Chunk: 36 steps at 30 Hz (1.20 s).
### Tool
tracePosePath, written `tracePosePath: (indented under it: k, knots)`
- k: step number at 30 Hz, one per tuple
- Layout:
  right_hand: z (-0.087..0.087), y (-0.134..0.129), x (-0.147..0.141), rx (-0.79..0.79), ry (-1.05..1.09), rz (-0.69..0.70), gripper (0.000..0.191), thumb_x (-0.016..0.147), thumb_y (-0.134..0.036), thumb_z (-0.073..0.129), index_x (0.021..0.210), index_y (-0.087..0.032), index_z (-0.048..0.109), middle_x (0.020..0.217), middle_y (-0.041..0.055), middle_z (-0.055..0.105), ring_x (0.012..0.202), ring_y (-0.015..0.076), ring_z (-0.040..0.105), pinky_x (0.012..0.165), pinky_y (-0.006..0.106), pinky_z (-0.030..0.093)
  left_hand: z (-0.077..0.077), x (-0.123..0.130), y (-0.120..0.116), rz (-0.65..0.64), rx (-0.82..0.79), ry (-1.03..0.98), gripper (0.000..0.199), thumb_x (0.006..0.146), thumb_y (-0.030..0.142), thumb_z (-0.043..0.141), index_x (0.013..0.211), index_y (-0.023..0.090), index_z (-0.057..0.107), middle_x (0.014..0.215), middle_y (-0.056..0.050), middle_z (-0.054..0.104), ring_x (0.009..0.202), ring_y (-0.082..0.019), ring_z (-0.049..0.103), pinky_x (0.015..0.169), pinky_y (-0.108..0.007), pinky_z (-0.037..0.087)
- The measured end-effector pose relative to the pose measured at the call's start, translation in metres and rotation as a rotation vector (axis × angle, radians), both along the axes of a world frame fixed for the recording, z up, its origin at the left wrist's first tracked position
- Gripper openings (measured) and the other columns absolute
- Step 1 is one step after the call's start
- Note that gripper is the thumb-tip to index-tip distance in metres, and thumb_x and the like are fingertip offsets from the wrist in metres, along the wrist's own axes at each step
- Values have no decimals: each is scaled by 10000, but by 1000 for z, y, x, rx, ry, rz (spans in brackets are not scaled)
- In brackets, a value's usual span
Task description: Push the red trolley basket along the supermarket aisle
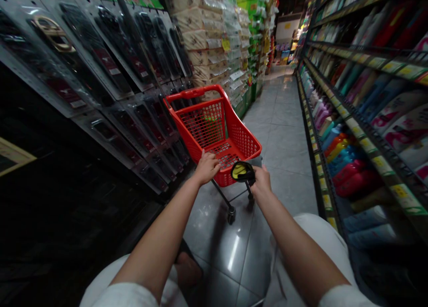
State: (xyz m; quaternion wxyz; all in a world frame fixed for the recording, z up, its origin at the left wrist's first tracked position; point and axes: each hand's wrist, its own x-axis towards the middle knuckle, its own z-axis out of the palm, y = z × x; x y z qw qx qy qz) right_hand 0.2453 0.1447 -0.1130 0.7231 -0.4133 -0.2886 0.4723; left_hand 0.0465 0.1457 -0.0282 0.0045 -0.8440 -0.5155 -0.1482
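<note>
A red plastic shopping cart (245, 142) stands in front of me in the aisle, its handle at the far side and its basket open at the top. My left hand (207, 168) is at the basket's near left rim, fingers curled over the edge. Closed around a black-edged oval thing with a yellow inside (242, 170), my right hand (261, 180) is by the near right corner. That thing overlaps the basket's front edge in view; its exact kind is unclear. The basket's floor grid shows between its walls.
Packaged belts (110, 59) hang in rows on the left. Behind the cart rise stacked beige packs (203, 35) and green packs (252, 26). Shelves (364, 124) with many bottles line the right side. Grey tiled floor (281, 119) runs down the aisle.
</note>
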Motion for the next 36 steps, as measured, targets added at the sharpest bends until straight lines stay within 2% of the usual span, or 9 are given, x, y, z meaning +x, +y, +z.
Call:
tracePosePath:
  k: [2,4,8,12,19,26,29,33,36]
  knots:
    - [22,0,29,58,-329,-229,653,725,-128,506,1373,-204,534,1172,71,629,1047,204,619,999,424,511,0,-1,-3,-8,-4,4,302,904,258,449,720,214,685,874,-53,612,1011,-227,553,1217,-571,157]
    - [35,-9,40,163,-759,-304,663,741,-69,472,1379,-221,567,1285,98,573,1162,244,548,1069,458,443,1,-2,-8,-7,-3,7,297,893,239,441,724,218,685,884,-52,612,1021,-230,551,1221,-563,145]
    - [39,-49,10,392,-1434,-136,622,795,-4,477,1310,-308,649,1316,108,595,1082,286,496,926,435,493,1,-4,-21,6,4,3,289,869,213,436,737,214,692,889,-58,608,1015,-234,551,1200,-545,211]
    - [45,-83,-12,426,-1752,106,597,865,-75,526,1386,-363,580,1373,64,585,999,272,483,824,393,502,2,-13,-37,6,2,-15,268,846,193,443,791,196,706,926,-72,608,1028,-241,541,1168,-529,282]
    - [82,-98,20,-31,-1891,118,509,922,-111,457,1359,-324,608,1360,69,591,1028,261,500,767,341,489,3,-31,-74,-22,-20,-82,262,836,163,431,700,184,653,919,-62,601,1043,-222,538,1226,-559,107]
    - [75,-152,-34,295,-1891,335,592,902,-91,460,1446,-318,511,1444,60,539,1078,259,504,865,363,490,4,-39,-107,0,-43,-124,244,824,150,434,764,186,668,1006,-80,619,1223,-257,501,1228,-569,118]
    - [74,-143,-7,338,-1905,352,605,899,-76,452,1420,-372,529,1423,16,565,1087,249,506,855,345,487,5,-43,-119,-26,-59,-137,243,827,151,435,775,192,669,1030,-78,631,1278,-264,475,1231,-583,72]
    - [83,-116,43,136,-1949,248,568,882,-35,416,1338,-305,620,1355,46,615,1092,260,506,832,337,481,6,-39,-128,-21,-82,-179,247,825,150,436,750,198,667,1025,-72,644,1317,-268,454,1229,-590,21]
    - [88,-115,54,92,-1934,267,584,854,-9,415,1328,-278,624,1374,47,603,1137,260,496,853,328,472,8,-38,-134,-15,-92,-200,242,813,149,445,728,198,666,1022,-70,653,1327,-271,452,1229,-589,9]
